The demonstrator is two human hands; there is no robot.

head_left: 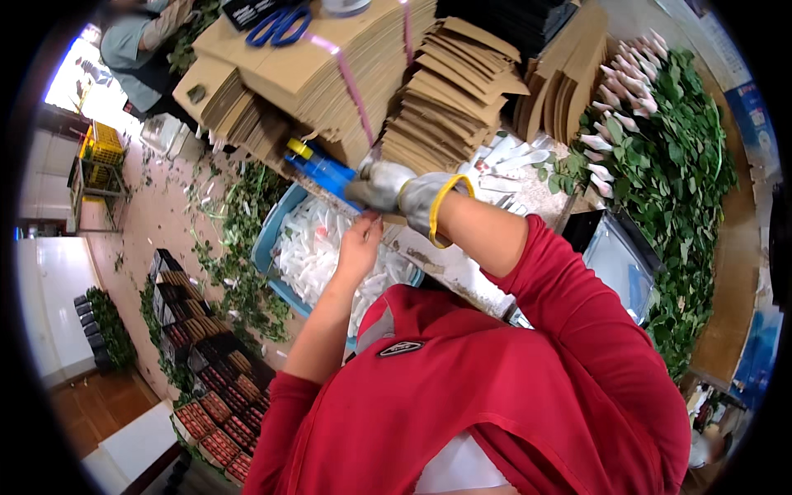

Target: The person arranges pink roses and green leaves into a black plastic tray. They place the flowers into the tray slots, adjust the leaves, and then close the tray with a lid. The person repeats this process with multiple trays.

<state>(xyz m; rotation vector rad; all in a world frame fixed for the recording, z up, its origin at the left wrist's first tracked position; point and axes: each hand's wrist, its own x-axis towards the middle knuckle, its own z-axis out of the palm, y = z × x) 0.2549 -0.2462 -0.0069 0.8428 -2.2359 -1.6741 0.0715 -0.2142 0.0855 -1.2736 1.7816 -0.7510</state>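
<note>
My right hand [381, 188], in a grey glove with a yellow cuff, is closed on a blue tool [320, 172] with a yellow top at the edge of the bench [421, 252]. Just below it, my bare left hand [360, 241] has its fingers curled together under the tool's near end; anything in them is too hidden to name. Below both hands a light-blue tub [270, 227] holds many small white pieces [309, 243], with a few pinkish bits among them.
Cardboard stacks [450, 91] and blue scissors [276, 29] lie ahead. Pale-pink roses [627, 91] with foliage line the right; a glossy black-edged tray [615, 264] sits nearer. Cut greenery [231, 247] and dark crates [198, 346] occupy the floor leftward. A co-worker [140, 58] stands upper left.
</note>
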